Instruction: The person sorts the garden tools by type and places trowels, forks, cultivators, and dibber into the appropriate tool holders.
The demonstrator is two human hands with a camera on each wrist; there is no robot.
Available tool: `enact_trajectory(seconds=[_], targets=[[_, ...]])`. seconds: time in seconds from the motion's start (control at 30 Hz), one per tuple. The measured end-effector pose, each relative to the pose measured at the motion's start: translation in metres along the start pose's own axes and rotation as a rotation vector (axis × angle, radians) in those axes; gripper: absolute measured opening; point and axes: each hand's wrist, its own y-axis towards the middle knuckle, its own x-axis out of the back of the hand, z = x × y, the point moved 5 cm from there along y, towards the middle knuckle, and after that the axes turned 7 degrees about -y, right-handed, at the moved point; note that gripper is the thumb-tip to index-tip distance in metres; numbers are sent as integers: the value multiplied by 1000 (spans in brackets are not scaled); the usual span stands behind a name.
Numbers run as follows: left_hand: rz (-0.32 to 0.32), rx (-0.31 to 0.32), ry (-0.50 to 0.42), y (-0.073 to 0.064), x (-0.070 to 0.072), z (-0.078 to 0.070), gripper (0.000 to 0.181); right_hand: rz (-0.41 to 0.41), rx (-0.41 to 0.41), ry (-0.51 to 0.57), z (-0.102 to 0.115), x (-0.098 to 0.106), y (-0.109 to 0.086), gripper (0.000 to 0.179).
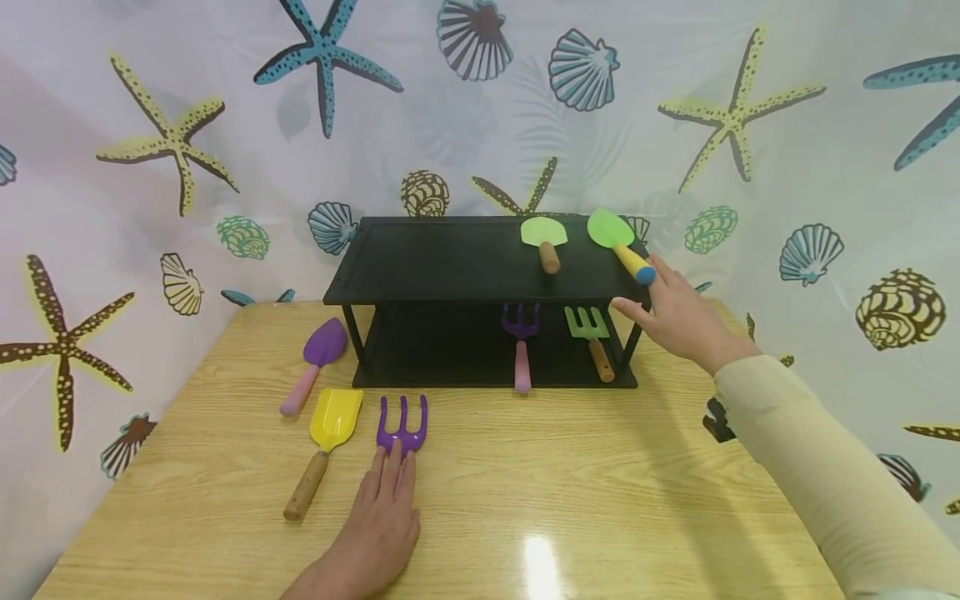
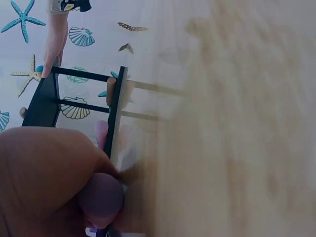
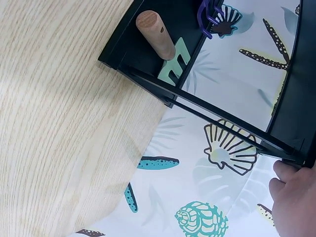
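Note:
My left hand [image 1: 382, 525] is over a purple three-tined hand fork [image 1: 402, 437] on the table, with its fingers reaching forward to the base of the tines. Beneath that palm, the left wrist view shows the round end of the fork's handle [image 2: 101, 195], with hand on both sides of it. At the right front corner of the black two-tier rack [image 1: 450, 258] is my right hand [image 1: 686, 321], thumb spread from the fingers. Its fingertips are right at the shelf edge, beside the blue-ended yellow handle of a green trowel [image 1: 611, 229].
A pale green, wooden-handled scoop [image 1: 543, 232] also lies on the top shelf. The lower shelf holds a purple fork with a pink handle [image 1: 522, 367] and a green fork [image 1: 588, 325]. Left on the table lie a purple trowel [image 1: 325, 342] and a yellow scoop [image 1: 335, 417].

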Motion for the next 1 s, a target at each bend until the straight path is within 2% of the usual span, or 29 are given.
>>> enact_trajectory(seconds=[0.1, 0.3, 0.43, 0.5, 0.6, 0.77, 0.87, 1.0], targets=[[-4, -8, 22, 0, -1, -1, 64, 1, 0, -1, 0, 0, 0, 105], [104, 83, -90, 2, -6, -2, 63, 0, 2, 0, 0, 0, 0, 105], [109, 59, -95, 3, -8, -4, 57, 2, 1, 3, 0, 0, 0, 105], [91, 37, -87, 3, -8, -5, 55, 2, 2, 6, 0, 0, 0, 105], [28, -5, -57, 2, -5, -7, 54, 0, 5, 4, 0, 0, 0, 104], [-103, -107, 83, 0, 0, -10, 53, -6, 4, 4, 0, 0, 0, 104], [-139, -144, 171, -1, 2, -12, 54, -5, 5, 2, 0, 0, 0, 104], [-163, -161, 261, -1, 7, -14, 54, -8, 7, 1, 0, 0, 0, 104]])
